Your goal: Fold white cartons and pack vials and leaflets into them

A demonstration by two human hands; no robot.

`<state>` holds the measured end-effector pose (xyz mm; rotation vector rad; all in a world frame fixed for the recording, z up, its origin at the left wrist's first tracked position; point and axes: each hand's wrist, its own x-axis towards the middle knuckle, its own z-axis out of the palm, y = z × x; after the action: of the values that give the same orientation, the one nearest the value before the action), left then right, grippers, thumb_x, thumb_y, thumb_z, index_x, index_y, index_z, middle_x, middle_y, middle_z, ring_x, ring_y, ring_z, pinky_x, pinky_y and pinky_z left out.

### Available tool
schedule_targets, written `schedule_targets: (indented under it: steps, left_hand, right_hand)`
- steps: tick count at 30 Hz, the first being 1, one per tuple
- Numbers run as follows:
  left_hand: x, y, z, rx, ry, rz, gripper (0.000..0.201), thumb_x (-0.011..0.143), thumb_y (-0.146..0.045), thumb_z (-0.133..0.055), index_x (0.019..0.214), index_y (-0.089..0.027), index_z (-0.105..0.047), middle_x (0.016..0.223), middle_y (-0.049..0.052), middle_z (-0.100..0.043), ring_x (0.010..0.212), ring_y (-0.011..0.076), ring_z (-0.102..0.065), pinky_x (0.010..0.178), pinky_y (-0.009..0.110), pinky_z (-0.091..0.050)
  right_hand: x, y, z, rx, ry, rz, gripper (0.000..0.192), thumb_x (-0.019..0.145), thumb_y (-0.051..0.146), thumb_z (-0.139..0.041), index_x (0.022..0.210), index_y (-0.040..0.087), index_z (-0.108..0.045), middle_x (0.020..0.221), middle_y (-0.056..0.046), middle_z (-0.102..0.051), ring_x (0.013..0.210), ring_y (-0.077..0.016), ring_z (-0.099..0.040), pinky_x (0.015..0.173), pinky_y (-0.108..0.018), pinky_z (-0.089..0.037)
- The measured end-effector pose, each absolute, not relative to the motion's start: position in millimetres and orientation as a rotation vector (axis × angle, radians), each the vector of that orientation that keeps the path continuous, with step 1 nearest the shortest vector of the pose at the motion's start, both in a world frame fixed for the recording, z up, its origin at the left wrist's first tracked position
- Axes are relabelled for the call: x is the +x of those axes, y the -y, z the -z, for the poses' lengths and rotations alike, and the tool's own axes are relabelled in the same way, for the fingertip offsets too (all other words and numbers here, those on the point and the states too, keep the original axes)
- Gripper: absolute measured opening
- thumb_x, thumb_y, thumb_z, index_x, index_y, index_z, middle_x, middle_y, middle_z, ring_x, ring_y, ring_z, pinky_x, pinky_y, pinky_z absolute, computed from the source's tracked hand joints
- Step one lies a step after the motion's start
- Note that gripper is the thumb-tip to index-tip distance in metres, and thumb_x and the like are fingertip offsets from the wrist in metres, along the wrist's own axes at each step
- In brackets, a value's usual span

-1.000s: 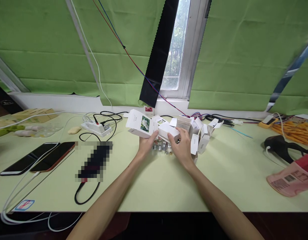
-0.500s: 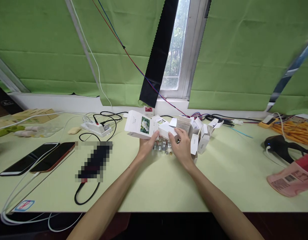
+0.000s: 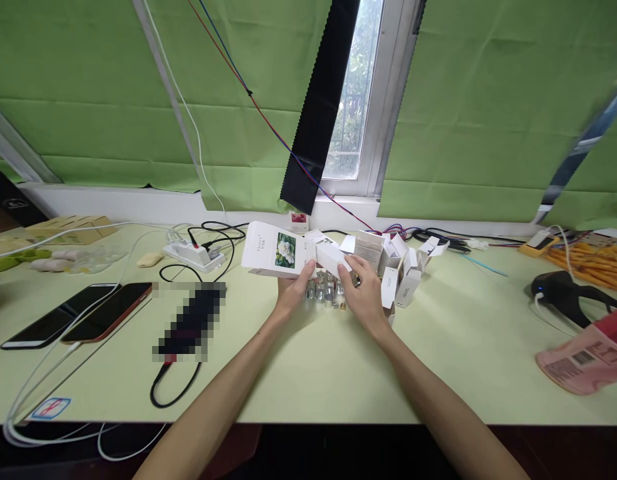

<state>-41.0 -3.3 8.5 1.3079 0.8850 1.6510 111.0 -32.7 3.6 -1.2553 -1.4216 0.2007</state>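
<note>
Head view: the left hand (image 3: 294,288), thumb over fingers, grips a flowered box (image 3: 285,251); the right hand (image 3: 364,288) pinches a white box (image 3: 330,257), both near small bottles (image 3: 329,292). A loosened pinch could drop the white box, toppling bottles.

- bright, even daylight overall; the window (image 3: 349,100) is the strongest patch, the greenery behind it washed pale.
- the green curtains (image 3: 463,113) are softly lit, with a small glare spot at the far right edge.
- the pale table (image 3: 338,380) is well lit, with faint, soft-edged shadows near the left hand (image 3: 294,288) and right hand (image 3: 364,292); below its front edge, near black.
- the flower box (image 3: 265,250) looks fairly crisp, its smallest print unreadable.
- wide-angle stretch at the sides: the pink pouch (image 3: 581,360) leans, far-left things turn soft.
- coarse pixels mask a dark item (image 3: 191,323).
</note>
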Motion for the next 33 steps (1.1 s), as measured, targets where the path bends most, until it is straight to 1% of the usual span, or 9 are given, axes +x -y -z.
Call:
schedule_targets:
  steps: [3,10,15,18,21,25,30,33]
  left_hand:
    - [-41.6,3.3,-7.2,1.333,-0.872,-1.668,0.035,0.077,-0.049,-0.076,0.088,-0.016,-0.071,0.087,0.008,-0.074,0.063,0.0164,-0.067,0.059,0.027,-0.057]
    - [-42.3,4.6,-7.4,1.384,-0.898,-1.705,0.031,0.083,-0.048,-0.072,0.087,-0.017,-0.073,0.09,0.008,-0.076,0.059,0.0136,-0.065,0.063,0.027,-0.057]
    - [-40.9,6.3,-8.3,1.327,-0.87,-1.693,0.036,0.082,-0.049,-0.072,0.096,-0.016,-0.074,0.097,0.011,-0.077,0.066,0.0175,-0.07,0.065,0.03,-0.059]
    - [-40.6,6.0,-7.0,1.307,-0.853,-1.677,0.04,0.081,-0.051,-0.073,0.1,-0.015,-0.073,0.091,0.011,-0.078,0.069,0.0207,-0.072,0.066,0.031,-0.061]
    - [-40.5,5.9,-6.4,1.336,-0.819,-1.656,0.039,0.081,-0.052,-0.072,0.097,-0.016,-0.074,0.087,0.011,-0.077,0.074,0.023,-0.073,0.072,0.034,-0.062]
    - [-39.7,6.9,-7.9,1.37,-0.789,-1.635,0.036,0.083,-0.052,-0.071,0.092,-0.017,-0.075,0.091,0.011,-0.078,0.08,0.0244,-0.074,0.079,0.036,-0.062]
    - [-38.6,8.8,-11.2,1.366,-0.817,-1.647,0.038,0.08,-0.05,-0.074,0.099,-0.017,-0.075,0.089,0.011,-0.078,0.079,0.0247,-0.074,0.078,0.036,-0.062]
    - [-39.0,9.2,-12.6,1.416,-0.838,-1.638,0.035,0.081,-0.048,-0.073,0.098,-0.017,-0.075,0.093,0.01,-0.078,0.079,0.0235,-0.074,0.082,0.036,-0.061]
  right_hand:
    - [111.0,33.1,-4.2,-1.249,1.431,-0.209,0.042,0.096,0.047,-0.054,0.12,0.018,-0.072,0.128,-0.015,-0.066,0.124,-0.0284,-0.059,0.11,-0.05,-0.043]
    - [111.1,33.6,-3.4,-1.251,1.469,-0.23,0.045,0.097,0.048,-0.052,0.126,0.018,-0.07,0.131,-0.015,-0.065,0.127,-0.0281,-0.058,0.109,-0.048,-0.045]
    - [110.5,35.5,-5.5,-1.253,1.476,-0.227,0.044,0.097,0.046,-0.052,0.129,0.02,-0.068,0.131,-0.013,-0.066,0.124,-0.0276,-0.06,0.109,-0.048,-0.044]
    - [110.1,37.0,-7.6,-1.226,1.463,-0.247,0.044,0.097,0.045,-0.052,0.13,0.02,-0.067,0.132,-0.012,-0.066,0.126,-0.0273,-0.06,0.109,-0.047,-0.045]
    - [110.0,37.6,-8.8,-1.207,1.452,-0.268,0.045,0.097,0.045,-0.052,0.132,0.019,-0.065,0.134,-0.012,-0.066,0.124,-0.0271,-0.061,0.107,-0.046,-0.047]
    - [109.8,37.4,-9.2,-1.189,1.449,-0.298,0.047,0.098,0.045,-0.051,0.136,0.021,-0.062,0.137,-0.01,-0.064,0.12,-0.0263,-0.063,0.105,-0.044,-0.049]
    - [109.5,38.2,-9.5,-1.15,1.462,-0.304,0.047,0.099,0.045,-0.049,0.138,0.021,-0.061,0.139,-0.009,-0.063,0.126,-0.0252,-0.06,0.105,-0.043,-0.05]
    - [109.5,38.7,-9.9,-1.131,1.476,-0.305,0.048,0.099,0.045,-0.049,0.139,0.021,-0.06,0.14,-0.009,-0.062,0.13,-0.0252,-0.058,0.107,-0.043,-0.049]
